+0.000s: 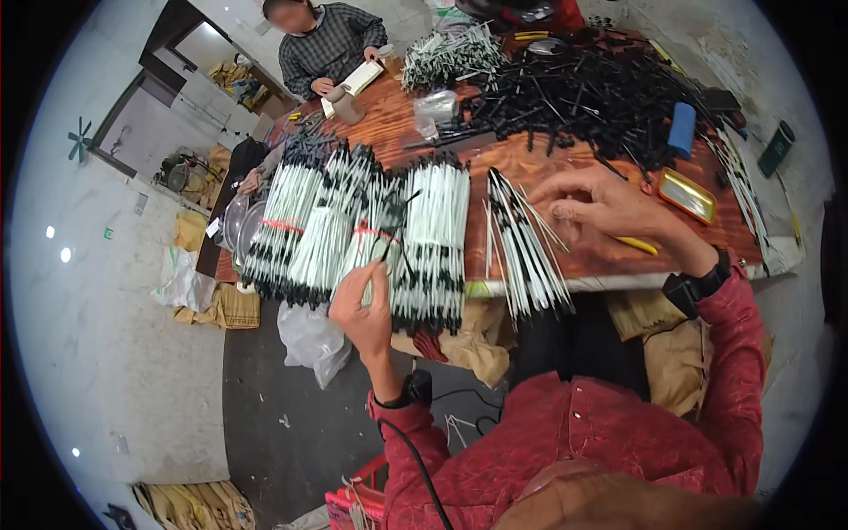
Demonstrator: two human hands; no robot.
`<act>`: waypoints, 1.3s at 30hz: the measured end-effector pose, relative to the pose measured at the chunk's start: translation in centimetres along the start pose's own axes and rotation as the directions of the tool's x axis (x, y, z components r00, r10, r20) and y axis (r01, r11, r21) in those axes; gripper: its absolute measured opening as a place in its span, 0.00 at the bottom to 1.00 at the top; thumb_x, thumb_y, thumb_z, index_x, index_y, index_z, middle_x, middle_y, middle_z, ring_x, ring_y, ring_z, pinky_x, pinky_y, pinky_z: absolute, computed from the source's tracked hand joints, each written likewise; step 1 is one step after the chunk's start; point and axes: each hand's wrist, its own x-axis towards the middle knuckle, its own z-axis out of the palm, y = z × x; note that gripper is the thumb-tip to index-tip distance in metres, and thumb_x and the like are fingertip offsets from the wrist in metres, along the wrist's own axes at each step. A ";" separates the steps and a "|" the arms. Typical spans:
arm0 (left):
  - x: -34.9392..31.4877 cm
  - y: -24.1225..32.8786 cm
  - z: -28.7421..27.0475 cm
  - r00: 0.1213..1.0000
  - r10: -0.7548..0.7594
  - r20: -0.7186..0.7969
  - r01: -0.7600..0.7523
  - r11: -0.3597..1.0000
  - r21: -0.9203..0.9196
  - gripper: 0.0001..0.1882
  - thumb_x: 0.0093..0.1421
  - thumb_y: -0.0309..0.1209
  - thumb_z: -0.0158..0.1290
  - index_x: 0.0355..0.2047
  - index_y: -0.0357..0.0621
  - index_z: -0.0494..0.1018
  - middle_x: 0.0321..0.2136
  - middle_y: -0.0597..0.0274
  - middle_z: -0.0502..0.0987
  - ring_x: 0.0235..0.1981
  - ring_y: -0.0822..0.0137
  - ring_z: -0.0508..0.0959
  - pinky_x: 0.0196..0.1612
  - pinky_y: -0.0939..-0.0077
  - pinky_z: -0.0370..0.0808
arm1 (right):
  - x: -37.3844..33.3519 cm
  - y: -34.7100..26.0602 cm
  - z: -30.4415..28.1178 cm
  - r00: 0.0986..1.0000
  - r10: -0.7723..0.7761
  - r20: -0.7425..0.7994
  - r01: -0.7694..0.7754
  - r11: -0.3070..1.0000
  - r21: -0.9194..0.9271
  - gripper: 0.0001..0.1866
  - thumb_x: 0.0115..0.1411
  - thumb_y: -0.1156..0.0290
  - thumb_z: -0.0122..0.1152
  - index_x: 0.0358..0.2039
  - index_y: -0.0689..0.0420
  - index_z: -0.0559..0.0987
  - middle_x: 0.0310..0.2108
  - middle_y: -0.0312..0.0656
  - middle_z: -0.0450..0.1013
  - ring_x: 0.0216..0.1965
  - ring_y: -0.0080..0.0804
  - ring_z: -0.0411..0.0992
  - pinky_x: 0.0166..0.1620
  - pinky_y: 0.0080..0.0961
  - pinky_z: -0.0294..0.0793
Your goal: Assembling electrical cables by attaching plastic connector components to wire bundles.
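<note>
My left hand (364, 305) is closed in a pinch over the front of the bundles, with a thin black stick (386, 249) rising from its fingertips. Beneath and around it stand tied bundles of white rods with black ends (435, 208); red ties circle some of them. My right hand (605, 208) hovers with curved, parted fingers beside a loose fan of white and black rods (523, 243) that reaches over the table's front edge. Whether its fingertips touch the nearest rods is hard to see.
A big heap of black plastic pieces (601, 93) covers the back right, beside a pile of white pieces (455, 53). A yellow-rimmed tin (687, 196), a blue roll (681, 130) and a yellow handle (636, 245) lie right. Across the table sits another person (327, 49).
</note>
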 end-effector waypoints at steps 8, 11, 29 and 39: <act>3.1 -4.5 3.5 0.958 0.061 0.281 -0.157 0.930 0.332 0.07 0.51 0.25 0.64 0.31 0.41 0.81 0.27 0.59 0.80 0.26 0.59 0.79 0.29 0.71 0.74 | 9.7 2.3 -5.9 0.955 -0.195 0.224 0.252 0.932 -0.260 0.10 0.59 0.74 0.57 0.40 0.60 0.81 0.34 0.43 0.79 0.31 0.36 0.76 0.36 0.30 0.74; 4.2 -3.3 4.0 0.921 -0.039 0.387 -0.090 0.947 0.308 0.10 0.50 0.27 0.65 0.35 0.43 0.81 0.27 0.59 0.80 0.25 0.60 0.79 0.27 0.71 0.73 | 11.7 2.8 -7.0 0.959 -0.161 0.234 0.213 0.952 -0.218 0.09 0.59 0.74 0.57 0.38 0.61 0.82 0.33 0.44 0.79 0.31 0.39 0.76 0.35 0.31 0.73; 7.4 -3.6 1.7 0.650 -0.391 0.651 0.202 0.915 0.349 0.20 0.52 0.31 0.62 0.47 0.47 0.76 0.40 0.54 0.77 0.37 0.51 0.78 0.37 0.61 0.76 | 15.6 -23.0 -16.2 0.887 -0.461 0.030 0.446 0.872 0.203 0.09 0.55 0.81 0.57 0.36 0.64 0.83 0.19 0.40 0.76 0.17 0.25 0.75 0.19 0.19 0.70; 8.0 -6.4 2.3 0.495 -0.374 0.785 0.245 0.926 0.287 0.21 0.52 0.36 0.62 0.48 0.48 0.76 0.43 0.52 0.76 0.39 0.48 0.78 0.41 0.58 0.76 | 12.7 -28.7 -20.7 0.806 -0.584 -0.099 0.589 0.807 0.035 0.05 0.56 0.75 0.62 0.24 0.58 0.82 0.22 0.41 0.78 0.17 0.26 0.76 0.22 0.19 0.77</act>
